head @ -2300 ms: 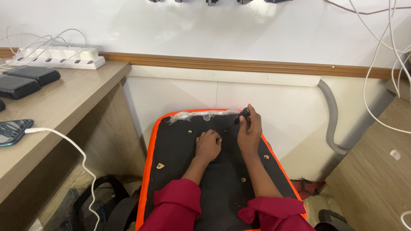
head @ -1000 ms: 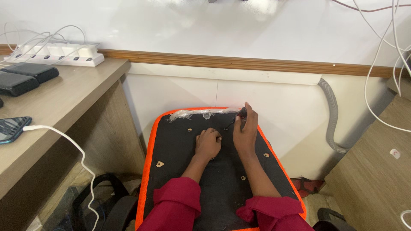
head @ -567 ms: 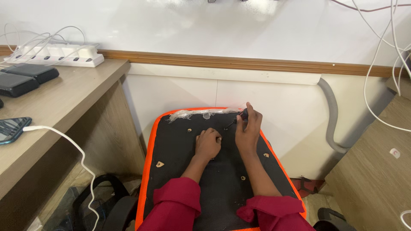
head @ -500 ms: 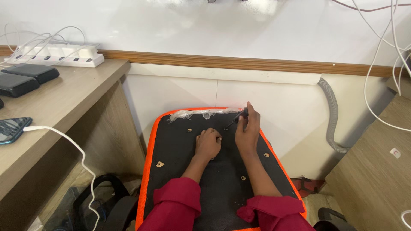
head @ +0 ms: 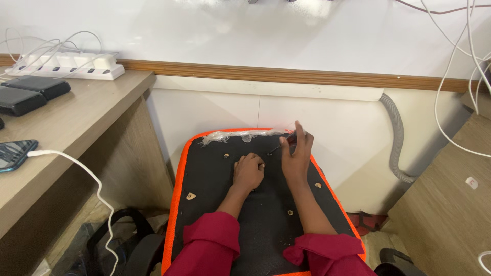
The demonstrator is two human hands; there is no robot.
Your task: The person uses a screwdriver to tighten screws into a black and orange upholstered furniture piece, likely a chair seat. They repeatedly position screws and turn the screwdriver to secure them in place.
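Black fabric with an orange rim covers the upturned seat panel (head: 204,204) lying at 6 o'clock in the view, its far edge dressed with a strip of crumpled clear plastic (head: 240,136). Both forearms, in rolled dark-red sleeves (head: 209,245), reach up across it from the lower edge.

The left hand (head: 249,173) rests on the panel near its middle, fingers curled inward into a loose fist, knuckles pressed to the fabric; whether it pinches anything small I cannot tell. The right hand (head: 295,156) sits just beside it at 3 o'clock, raised a little, fingers pointing towards 12 o'clock and gripping a thin dark tool (head: 283,144) whose tip angles down towards 9 o'clock, close to the left knuckles.

Small screw holes (head: 190,196) dot the panel at its edges.

At 9 o'clock stands a wooden desk (head: 76,112) bearing a white power strip (head: 66,65), 2 dark flat packs (head: 30,92) and a phone (head: 15,153) with a white cable (head: 87,176) trailing off the edge. At 3 o'clock a grey corrugated hose (head: 396,143) runs down the white wall.
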